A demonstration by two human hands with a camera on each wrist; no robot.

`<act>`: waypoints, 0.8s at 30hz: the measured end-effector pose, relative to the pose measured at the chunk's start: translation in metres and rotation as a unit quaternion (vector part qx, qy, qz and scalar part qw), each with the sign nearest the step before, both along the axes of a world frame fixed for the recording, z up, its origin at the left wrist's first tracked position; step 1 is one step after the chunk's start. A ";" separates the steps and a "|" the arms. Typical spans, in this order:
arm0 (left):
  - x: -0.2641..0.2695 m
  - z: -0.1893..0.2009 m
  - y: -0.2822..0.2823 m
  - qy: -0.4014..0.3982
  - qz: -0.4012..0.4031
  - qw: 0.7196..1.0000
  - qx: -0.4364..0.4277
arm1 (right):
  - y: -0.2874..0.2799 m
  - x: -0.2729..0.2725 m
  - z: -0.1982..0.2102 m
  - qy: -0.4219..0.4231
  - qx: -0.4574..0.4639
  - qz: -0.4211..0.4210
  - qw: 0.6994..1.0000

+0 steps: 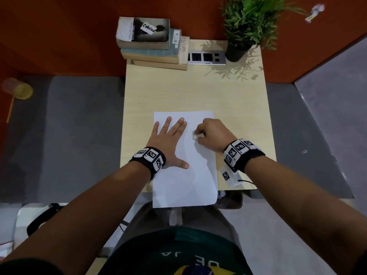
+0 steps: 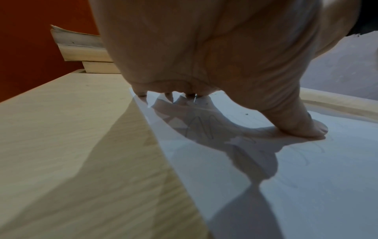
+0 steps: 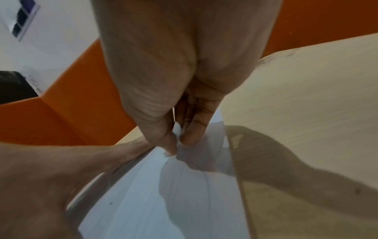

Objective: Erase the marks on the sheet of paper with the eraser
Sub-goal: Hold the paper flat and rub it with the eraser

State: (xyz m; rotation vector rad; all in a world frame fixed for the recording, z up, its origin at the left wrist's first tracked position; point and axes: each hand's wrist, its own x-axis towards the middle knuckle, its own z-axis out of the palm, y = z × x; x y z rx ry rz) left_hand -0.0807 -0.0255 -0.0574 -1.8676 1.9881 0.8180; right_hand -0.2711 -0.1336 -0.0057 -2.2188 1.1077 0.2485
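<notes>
Pale woodgrain desk (image 1: 198, 92) bears flat paper (image 1: 184, 187); right hand (image 1: 212, 133) pinches eraser (image 1: 195, 136).

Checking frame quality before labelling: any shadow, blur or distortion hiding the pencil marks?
Head view: wide-angle bending at edges, marks on the white sheet of paper barely visible. Left wrist view: left hand shadows the scribbles, still legible. Right wrist view: soft blur, right hand pinching the small white eraser, shadowed paper.

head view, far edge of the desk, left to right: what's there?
Stack of books → power outlet panel → potted plant.
</notes>
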 end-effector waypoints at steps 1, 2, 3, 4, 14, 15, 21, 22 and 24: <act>0.000 0.000 0.000 -0.002 -0.002 1.000 0.001 | 0.004 0.000 0.000 0.003 -0.004 -0.004 1.000; 0.000 0.000 0.000 -0.004 -0.003 1.000 0.002 | 0.009 0.000 -0.001 0.005 -0.004 0.005 1.000; -0.001 0.000 0.000 -0.005 -0.003 1.000 0.002 | 0.014 -0.001 0.001 0.013 0.000 0.027 1.000; 0.000 0.000 0.000 -0.005 -0.002 1.000 0.001 | 0.018 -0.002 0.001 0.015 0.005 0.057 0.998; 0.001 -0.002 0.000 0.000 -0.002 1.000 -0.009 | 0.014 0.000 -0.003 0.016 -0.048 0.056 0.997; 0.001 -0.003 0.001 0.002 -0.002 1.000 -0.012 | 0.019 -0.002 -0.003 0.015 -0.042 0.069 0.997; 0.003 -0.005 0.001 0.016 -0.002 1.000 -0.020 | 0.014 -0.001 -0.010 0.004 -0.068 0.028 0.997; 0.003 -0.006 0.001 0.017 -0.003 1.000 -0.021 | 0.015 -0.001 -0.011 -0.001 -0.075 0.014 0.997; 0.003 -0.007 0.001 0.017 -0.003 1.000 -0.023 | 0.024 -0.001 -0.013 -0.002 -0.075 0.015 0.997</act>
